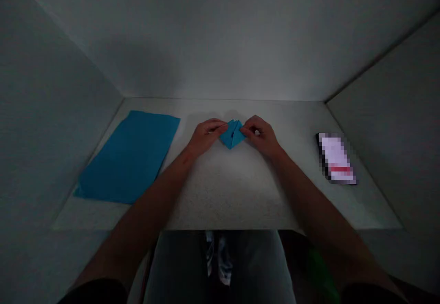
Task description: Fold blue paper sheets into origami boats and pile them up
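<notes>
A small folded piece of blue paper [233,134], roughly diamond-shaped with its point toward me, lies on the white table [223,189] near the far wall. My left hand [205,135] pinches its left edge with curled fingers. On the other side, my right hand [261,135] pinches the right edge the same way. Both forearms reach in from the near edge of the table.
A stack of flat blue paper sheets [129,157] lies on the left part of the table. A phone with a lit screen [336,158] lies at the right. White walls close the table in at the left, back and right.
</notes>
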A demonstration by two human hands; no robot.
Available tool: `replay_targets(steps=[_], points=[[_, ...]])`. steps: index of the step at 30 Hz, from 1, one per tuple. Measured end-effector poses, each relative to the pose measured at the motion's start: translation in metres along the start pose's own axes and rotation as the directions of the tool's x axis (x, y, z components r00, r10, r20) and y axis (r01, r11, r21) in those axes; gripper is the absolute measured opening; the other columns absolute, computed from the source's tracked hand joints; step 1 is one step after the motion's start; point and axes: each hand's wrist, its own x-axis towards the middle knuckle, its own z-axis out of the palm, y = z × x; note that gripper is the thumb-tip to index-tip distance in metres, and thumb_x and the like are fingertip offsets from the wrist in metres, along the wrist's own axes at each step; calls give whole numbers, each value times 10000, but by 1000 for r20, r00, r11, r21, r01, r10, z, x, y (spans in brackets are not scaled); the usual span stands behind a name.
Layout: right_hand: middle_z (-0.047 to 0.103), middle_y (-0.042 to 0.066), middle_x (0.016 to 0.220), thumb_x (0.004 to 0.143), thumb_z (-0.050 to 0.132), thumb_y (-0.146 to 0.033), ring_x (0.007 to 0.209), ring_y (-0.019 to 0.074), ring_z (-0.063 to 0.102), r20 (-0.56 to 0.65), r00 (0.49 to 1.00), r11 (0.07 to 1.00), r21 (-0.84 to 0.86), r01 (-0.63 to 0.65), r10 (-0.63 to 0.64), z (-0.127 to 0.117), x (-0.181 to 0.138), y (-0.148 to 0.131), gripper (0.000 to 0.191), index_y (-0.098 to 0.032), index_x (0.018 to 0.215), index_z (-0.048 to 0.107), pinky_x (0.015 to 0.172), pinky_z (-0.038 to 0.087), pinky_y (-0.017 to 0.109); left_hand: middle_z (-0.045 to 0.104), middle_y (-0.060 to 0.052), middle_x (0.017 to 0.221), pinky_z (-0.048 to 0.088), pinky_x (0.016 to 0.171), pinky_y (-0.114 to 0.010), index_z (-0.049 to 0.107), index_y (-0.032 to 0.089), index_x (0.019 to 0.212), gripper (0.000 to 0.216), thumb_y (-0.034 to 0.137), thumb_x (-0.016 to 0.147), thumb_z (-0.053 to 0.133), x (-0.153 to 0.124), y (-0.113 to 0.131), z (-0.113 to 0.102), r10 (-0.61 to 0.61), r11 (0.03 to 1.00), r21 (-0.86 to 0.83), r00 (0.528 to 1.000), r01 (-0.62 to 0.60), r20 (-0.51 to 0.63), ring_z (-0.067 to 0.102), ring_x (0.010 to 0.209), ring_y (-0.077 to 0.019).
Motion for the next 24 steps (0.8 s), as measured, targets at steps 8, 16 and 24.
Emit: replay_targets(steps=[8,16,24], points=[[615,-20,762,963,781,-778,652,143,522,-210,954,976,95,-198,214,-1,-1,3,535,-261,883,666,649,471,318,799,-46,904,649,843,-322,798,216,921,548,761,913,854,4,-13,0,-54,993,-112,962,25,-269,754,840,-177],[581,-38,756,921,816,-759,571,113,432,-290,914,949,218,-227,285,-2,3,5,538,-278,888,578,528,401,280,706,5,865,704,815,-338,536,249,957,634,826,931,795,11,-30,-3,-142,967,-252,895,34,-423,771,770,-160],[571,-62,742,919,826,-736,519,97,475,-214,930,930,286,-232,298,-1,1,2,504,-287,941,598,486,433,268,866,-70,1025,707,928,-427,740,219,1042,689,666,637,1073,7,-18,2,-192,942,-317,950,108,-246,828,908,-236]])
